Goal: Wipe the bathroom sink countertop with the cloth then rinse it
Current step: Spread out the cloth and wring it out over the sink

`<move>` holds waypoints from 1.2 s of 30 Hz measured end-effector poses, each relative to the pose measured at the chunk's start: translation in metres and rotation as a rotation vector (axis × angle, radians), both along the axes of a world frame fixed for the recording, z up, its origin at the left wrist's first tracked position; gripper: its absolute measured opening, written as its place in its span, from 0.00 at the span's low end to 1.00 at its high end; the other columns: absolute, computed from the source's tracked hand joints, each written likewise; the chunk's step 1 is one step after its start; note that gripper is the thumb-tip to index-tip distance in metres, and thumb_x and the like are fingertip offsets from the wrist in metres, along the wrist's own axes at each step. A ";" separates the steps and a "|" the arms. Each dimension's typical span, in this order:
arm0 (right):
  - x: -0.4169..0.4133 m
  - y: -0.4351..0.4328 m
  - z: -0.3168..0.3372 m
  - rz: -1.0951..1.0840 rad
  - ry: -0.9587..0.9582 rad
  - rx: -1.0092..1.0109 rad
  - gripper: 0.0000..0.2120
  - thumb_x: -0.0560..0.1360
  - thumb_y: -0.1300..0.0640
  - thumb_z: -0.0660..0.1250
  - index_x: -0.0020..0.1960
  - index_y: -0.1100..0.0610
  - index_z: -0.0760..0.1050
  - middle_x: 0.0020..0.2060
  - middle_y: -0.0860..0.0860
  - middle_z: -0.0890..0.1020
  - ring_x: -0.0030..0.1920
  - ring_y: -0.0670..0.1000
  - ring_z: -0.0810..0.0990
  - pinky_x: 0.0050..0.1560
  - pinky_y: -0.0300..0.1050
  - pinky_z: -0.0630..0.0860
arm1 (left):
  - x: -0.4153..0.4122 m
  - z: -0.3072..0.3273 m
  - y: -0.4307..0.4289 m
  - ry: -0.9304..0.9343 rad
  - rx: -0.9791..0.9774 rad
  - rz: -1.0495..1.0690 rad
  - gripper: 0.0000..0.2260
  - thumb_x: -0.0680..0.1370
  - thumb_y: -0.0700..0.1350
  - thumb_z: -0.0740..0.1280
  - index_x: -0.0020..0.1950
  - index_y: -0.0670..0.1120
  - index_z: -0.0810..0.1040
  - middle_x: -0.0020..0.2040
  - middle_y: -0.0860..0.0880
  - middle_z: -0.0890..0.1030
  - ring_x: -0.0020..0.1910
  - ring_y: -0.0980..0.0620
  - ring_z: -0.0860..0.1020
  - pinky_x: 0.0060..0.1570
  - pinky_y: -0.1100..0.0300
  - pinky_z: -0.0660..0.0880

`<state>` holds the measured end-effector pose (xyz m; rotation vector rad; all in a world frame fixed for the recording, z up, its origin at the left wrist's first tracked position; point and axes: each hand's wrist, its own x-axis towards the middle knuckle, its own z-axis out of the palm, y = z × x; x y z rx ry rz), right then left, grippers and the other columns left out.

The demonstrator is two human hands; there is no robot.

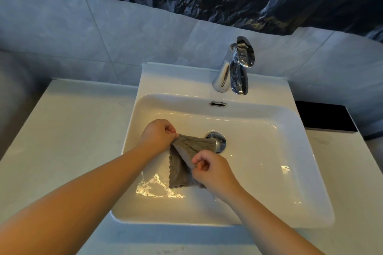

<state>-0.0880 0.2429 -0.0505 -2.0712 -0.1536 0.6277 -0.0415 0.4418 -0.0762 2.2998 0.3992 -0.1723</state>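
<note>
A grey-brown cloth (184,159) hangs over the white sink basin (269,151), held between both hands. My left hand (157,135) pinches its upper corner. My right hand (211,168) pinches an edge lower and to the right. The cloth droops in folds below the hands and partly covers the chrome drain (217,137). Water droplets glisten on the basin floor near the cloth's lower edge. The chrome faucet (238,68) stands at the back of the sink; no water stream shows from it.
The white countertop (68,141) stretches left of the sink and a narrower strip lies to the right. A dark recess (325,117) sits at the right rear. Grey tiled wall rises behind, with a dark marbled panel above.
</note>
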 end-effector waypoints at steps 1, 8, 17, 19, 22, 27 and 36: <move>-0.003 0.003 0.001 0.086 0.054 0.000 0.10 0.71 0.59 0.71 0.49 0.48 0.79 0.39 0.49 0.81 0.38 0.49 0.80 0.40 0.41 0.78 | -0.001 -0.001 0.004 0.016 0.025 -0.013 0.04 0.71 0.47 0.73 0.40 0.50 0.80 0.39 0.53 0.79 0.41 0.54 0.76 0.39 0.61 0.73; 0.016 -0.005 -0.002 0.044 -0.214 -0.289 0.07 0.76 0.57 0.65 0.50 0.49 0.80 0.44 0.42 0.81 0.44 0.43 0.79 0.48 0.43 0.79 | -0.005 -0.009 0.004 0.061 0.262 -0.259 0.14 0.73 0.52 0.71 0.56 0.48 0.79 0.49 0.49 0.73 0.48 0.50 0.74 0.46 0.60 0.71; 0.068 -0.011 -0.009 0.254 -0.402 -0.575 0.09 0.75 0.57 0.65 0.54 0.52 0.77 0.48 0.49 0.72 0.50 0.53 0.75 0.43 0.41 0.69 | 0.001 -0.002 0.000 0.027 0.271 -0.351 0.06 0.73 0.47 0.70 0.44 0.50 0.74 0.44 0.52 0.75 0.46 0.50 0.74 0.42 0.60 0.68; 0.075 -0.013 -0.008 0.238 -0.392 -0.546 0.04 0.74 0.59 0.66 0.47 0.54 0.77 0.43 0.49 0.72 0.47 0.53 0.76 0.40 0.41 0.66 | 0.000 0.005 0.000 0.028 0.160 -0.294 0.06 0.72 0.45 0.71 0.43 0.50 0.74 0.41 0.53 0.77 0.44 0.52 0.75 0.40 0.60 0.70; 0.079 -0.025 -0.005 0.168 -0.356 -0.443 0.04 0.72 0.61 0.68 0.43 0.53 0.76 0.40 0.47 0.77 0.44 0.52 0.77 0.40 0.41 0.69 | -0.007 0.017 0.002 -0.017 0.112 -0.250 0.06 0.70 0.45 0.73 0.41 0.51 0.76 0.39 0.55 0.77 0.41 0.55 0.75 0.39 0.63 0.72; 0.058 -0.043 0.012 0.179 -0.396 -0.284 0.17 0.73 0.59 0.70 0.59 0.47 0.75 0.41 0.45 0.77 0.42 0.45 0.75 0.41 0.35 0.70 | -0.036 0.036 -0.003 -0.140 0.146 -0.309 0.06 0.72 0.45 0.72 0.45 0.52 0.76 0.40 0.58 0.75 0.41 0.57 0.74 0.40 0.67 0.71; 0.006 -0.069 -0.010 0.452 -0.314 -0.404 0.10 0.73 0.47 0.69 0.52 0.45 0.81 0.45 0.43 0.74 0.49 0.44 0.74 0.45 0.38 0.68 | -0.083 0.025 -0.008 0.103 0.299 -0.639 0.11 0.71 0.58 0.70 0.46 0.54 0.78 0.46 0.56 0.75 0.47 0.56 0.71 0.47 0.62 0.71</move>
